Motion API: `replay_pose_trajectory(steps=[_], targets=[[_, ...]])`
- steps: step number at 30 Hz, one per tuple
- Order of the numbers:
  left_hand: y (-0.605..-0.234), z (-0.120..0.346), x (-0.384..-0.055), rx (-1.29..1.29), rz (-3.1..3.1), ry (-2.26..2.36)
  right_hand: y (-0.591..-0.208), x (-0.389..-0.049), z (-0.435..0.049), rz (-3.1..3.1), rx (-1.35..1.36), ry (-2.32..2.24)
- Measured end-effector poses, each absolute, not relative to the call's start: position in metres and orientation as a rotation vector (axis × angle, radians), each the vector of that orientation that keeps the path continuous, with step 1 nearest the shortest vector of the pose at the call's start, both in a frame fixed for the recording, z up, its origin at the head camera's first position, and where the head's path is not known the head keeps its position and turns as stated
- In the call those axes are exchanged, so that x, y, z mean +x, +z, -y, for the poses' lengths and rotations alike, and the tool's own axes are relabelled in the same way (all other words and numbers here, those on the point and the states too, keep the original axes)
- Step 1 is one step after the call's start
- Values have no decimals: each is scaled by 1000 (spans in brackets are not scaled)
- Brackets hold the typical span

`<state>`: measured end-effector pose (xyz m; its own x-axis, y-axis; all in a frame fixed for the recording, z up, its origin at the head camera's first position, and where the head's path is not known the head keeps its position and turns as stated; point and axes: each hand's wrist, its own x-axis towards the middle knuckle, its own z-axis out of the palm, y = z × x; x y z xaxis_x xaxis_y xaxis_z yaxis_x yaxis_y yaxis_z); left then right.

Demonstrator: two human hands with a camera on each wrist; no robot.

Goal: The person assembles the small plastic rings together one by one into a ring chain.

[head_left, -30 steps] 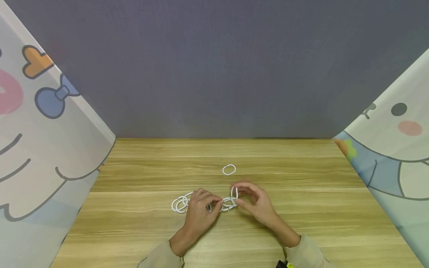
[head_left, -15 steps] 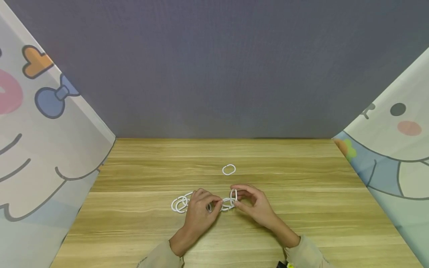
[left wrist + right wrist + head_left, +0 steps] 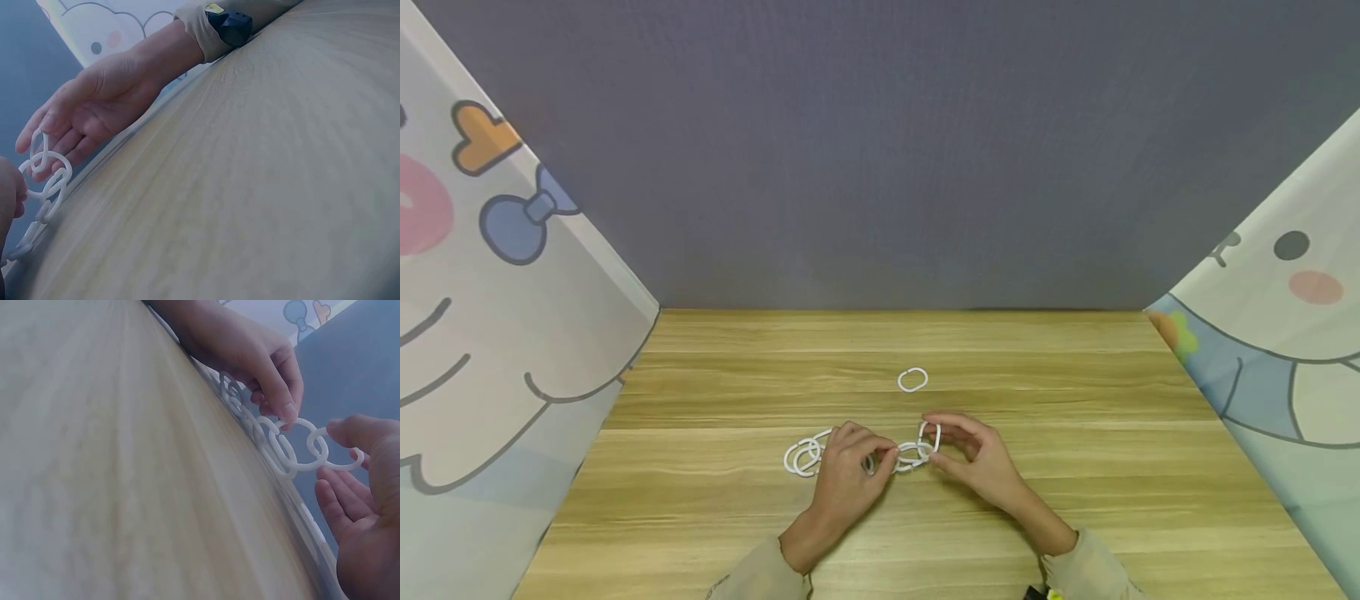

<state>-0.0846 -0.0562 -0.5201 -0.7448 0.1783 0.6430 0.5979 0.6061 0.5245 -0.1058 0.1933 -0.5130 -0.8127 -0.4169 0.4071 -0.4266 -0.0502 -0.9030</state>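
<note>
In the head view my left hand (image 3: 852, 477) pinches a white plastic chain link (image 3: 304, 467) between thumb and index finger. Hooked through it is another white link (image 3: 938, 439), standing upright, which my right hand (image 3: 981, 463) pinches with thumb and fingertips. In the right wrist view this hooked link (image 3: 342, 469) shows an opening in its loop near the fingers. More joined links (image 3: 795, 468) lie on the table left of my left hand, which partly covers the chain. The left wrist view shows the chain (image 3: 45, 211) hanging down to the tabletop.
A single loose white link (image 3: 913, 392) lies on the wooden table (image 3: 1075, 400) beyond my hands. A grey wall (image 3: 880, 167) rises at the table's back edge. Cartoon-printed panels (image 3: 580, 283) flank both sides. A dark device (image 3: 232, 28) sits on the right sleeve.
My right hand first dipped slightly left, then shifted a little right. The link in it has turned from nearly edge-on to more face-on. My left hand stays put.
</note>
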Motion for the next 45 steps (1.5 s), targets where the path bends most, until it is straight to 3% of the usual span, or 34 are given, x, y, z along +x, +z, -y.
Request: replay_pose_trajectory(steps=[13, 31, 45], targets=[[-521, 56, -85, -619, 2284, -1025, -513, -104, -201, 2154, 916, 2057], [-520, 55, -84, -592, 2301, -1034, -513, -101, -204, 2224, 499, 1936], [-522, 54, -84, -497, 2424, -1056, -512, -101, -207, 2222, 484, 1886]])
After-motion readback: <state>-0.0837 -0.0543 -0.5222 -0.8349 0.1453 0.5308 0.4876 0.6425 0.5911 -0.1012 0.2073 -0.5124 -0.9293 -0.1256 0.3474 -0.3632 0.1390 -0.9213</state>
